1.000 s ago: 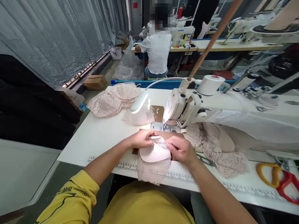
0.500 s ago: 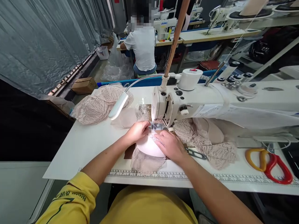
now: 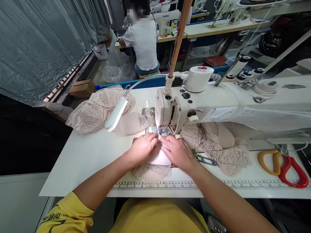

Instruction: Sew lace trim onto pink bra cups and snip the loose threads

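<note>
A pale bra cup (image 3: 159,158) with a lace edging lies under the needle of a white sewing machine (image 3: 167,110), its sheer lace part (image 3: 152,174) spread toward the table's front edge. My left hand (image 3: 144,147) is on the cup's left side, fingers close together and pressing the fabric beside the presser foot (image 3: 160,131). From the right, my right hand (image 3: 178,150) holds the cup down, thumb and fingertips on it close to the needle. Both hands partly cover the cup, and the undersides of the fingers are hidden.
Lace pieces (image 3: 93,111) are heaped at the left, with more lace (image 3: 225,158) right of the machine. Scissors (image 3: 293,171) with red and yellow handles lie at the right. A lamp (image 3: 116,113) hangs over the table. A person (image 3: 145,45) sits at another machine ahead.
My left hand has moved from the fabric's upper edge by the presser foot down onto the cup, now lying flatter. The right hand stays nearly in place. The view has shifted slightly.
</note>
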Demonstrator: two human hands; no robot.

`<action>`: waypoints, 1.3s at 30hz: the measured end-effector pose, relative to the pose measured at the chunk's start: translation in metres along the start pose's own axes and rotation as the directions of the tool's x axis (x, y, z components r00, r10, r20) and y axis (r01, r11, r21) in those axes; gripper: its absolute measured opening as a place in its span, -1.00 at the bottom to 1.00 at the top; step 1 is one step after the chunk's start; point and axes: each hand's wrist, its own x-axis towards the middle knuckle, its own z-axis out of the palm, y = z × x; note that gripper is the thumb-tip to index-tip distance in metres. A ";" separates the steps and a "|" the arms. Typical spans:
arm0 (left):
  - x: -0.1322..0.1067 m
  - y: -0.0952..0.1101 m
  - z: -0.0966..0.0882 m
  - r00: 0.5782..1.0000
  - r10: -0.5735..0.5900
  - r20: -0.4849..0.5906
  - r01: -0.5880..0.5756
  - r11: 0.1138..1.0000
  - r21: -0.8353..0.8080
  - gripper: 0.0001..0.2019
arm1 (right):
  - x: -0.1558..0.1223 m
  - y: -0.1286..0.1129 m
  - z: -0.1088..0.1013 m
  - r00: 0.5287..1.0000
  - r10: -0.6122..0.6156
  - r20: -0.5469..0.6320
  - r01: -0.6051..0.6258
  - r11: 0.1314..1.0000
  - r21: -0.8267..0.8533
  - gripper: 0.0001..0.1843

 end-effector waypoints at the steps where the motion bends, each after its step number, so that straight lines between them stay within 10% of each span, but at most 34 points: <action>1: 0.000 -0.002 0.000 1.000 0.002 0.006 -0.002 1.000 0.004 -0.75 | 0.001 0.000 0.000 1.000 0.006 0.006 -0.006 1.000 -0.003 -0.66; 22: 0.015 -0.036 -0.017 0.972 0.197 0.127 -0.199 0.980 0.002 -0.62 | 0.009 -0.002 -0.003 0.995 0.078 -0.057 -0.079 0.997 -0.025 -0.67; 39: 0.005 -0.016 -0.006 0.976 0.210 -0.063 -0.213 0.976 -0.037 -0.78 | 0.003 0.002 -0.001 0.981 -0.054 -0.185 0.064 0.997 0.048 -0.64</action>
